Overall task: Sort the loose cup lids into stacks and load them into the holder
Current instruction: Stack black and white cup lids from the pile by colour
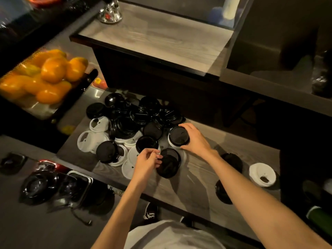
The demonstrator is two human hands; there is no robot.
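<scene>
A heap of loose black lids (140,115) and white lids (89,142) covers the middle of the wooden counter (194,178). My left hand (147,161) pinches the left edge of a black lid (169,163) lying in front of the heap. My right hand (195,137) curls round a black lid (178,136) that sits on a white one. A white stack (262,174) stands at the right, with black lids (231,159) partly hidden under my right forearm. The black lid holder (38,186) sits at the lower left.
A clear tub of oranges (45,76) stands at the left. A raised wooden shelf (161,38) runs behind the heap, with a shiny metal object (109,13) on it. A dark box (280,33) is at the upper right. A cable (80,218) lies by the holder.
</scene>
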